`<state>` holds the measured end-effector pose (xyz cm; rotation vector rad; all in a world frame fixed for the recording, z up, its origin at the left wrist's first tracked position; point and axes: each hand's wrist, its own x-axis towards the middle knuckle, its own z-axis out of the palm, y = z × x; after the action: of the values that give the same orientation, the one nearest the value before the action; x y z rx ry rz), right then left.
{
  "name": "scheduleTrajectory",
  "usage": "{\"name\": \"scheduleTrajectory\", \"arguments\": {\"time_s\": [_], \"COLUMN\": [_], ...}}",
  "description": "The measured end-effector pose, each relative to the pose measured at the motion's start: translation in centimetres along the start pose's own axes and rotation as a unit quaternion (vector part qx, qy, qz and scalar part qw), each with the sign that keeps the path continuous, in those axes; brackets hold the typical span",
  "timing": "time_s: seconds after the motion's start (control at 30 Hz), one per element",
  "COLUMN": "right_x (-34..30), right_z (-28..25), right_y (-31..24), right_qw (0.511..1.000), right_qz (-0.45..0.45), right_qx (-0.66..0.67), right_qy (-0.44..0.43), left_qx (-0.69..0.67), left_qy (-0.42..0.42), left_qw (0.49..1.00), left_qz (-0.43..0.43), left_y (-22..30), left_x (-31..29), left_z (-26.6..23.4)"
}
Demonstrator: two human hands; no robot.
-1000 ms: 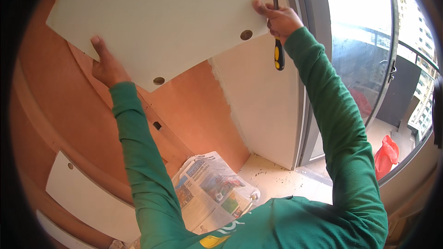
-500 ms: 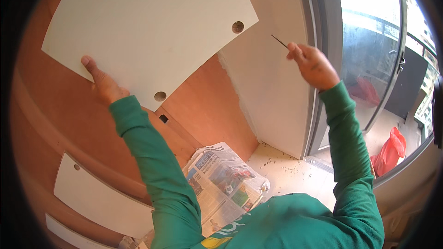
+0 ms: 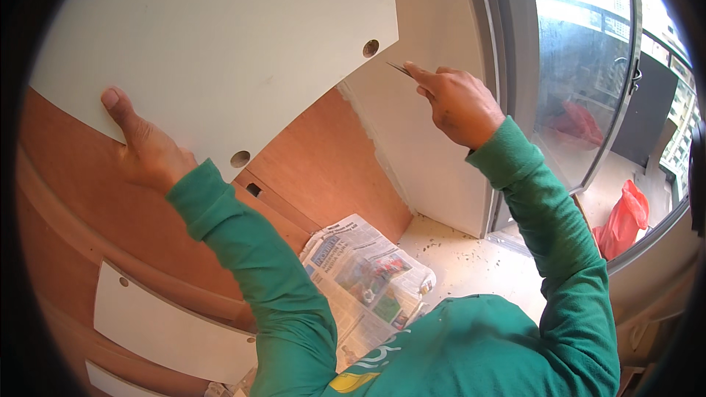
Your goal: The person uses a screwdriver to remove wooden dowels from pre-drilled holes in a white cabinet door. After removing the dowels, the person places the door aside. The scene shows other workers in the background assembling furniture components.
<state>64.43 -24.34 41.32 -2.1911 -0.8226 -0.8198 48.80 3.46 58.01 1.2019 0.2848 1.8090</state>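
A large white panel with two round holes along its right edge hangs tilted in front of the wooden boards. My left hand grips the panel's lower edge, thumb on its face and fingers hidden behind. In my right hand is a thin, dark, pointed tool, its kind too small to tell. My index finger lies along the tool. Its tip points at the panel's right edge, just below the upper hole, and seems a little apart from it.
Newspaper sheets lie on the floor below, with debris scattered beside them. Reddish-brown wood boards stand behind the panel. Two smaller white panels rest at lower left, one with holes. On the right are a glass door and a red bag.
My right hand has moved left with the thin tool, bringing its tip close to the panel's edge. The panel and my left hand appear shifted slightly left in view.
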Motion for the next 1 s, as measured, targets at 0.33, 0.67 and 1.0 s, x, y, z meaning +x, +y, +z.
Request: {"name": "scheduleTrajectory", "arguments": {"time_s": [0.33, 0.67, 1.0], "right_x": [0.7, 3.5, 0.9], "right_z": [2.0, 2.1, 1.9], "right_y": [2.0, 2.9, 6.2], "right_qw": [0.994, 0.967, 0.994], "right_qz": [0.015, 0.183, 0.099], "right_qx": [-0.074, 0.135, 0.04], "right_qy": [0.085, -0.118, 0.003], "left_qx": [-0.087, -0.079, -0.129], "left_qy": [-0.065, -0.046, -0.088], "left_qw": [0.989, 0.982, 0.954], "left_qz": [0.102, 0.166, 0.258], "left_y": [3.3, 3.6, 4.7], "left_x": [-4.8, -7.3, -9.2], "left_z": [3.0, 5.3, 7.7]}}
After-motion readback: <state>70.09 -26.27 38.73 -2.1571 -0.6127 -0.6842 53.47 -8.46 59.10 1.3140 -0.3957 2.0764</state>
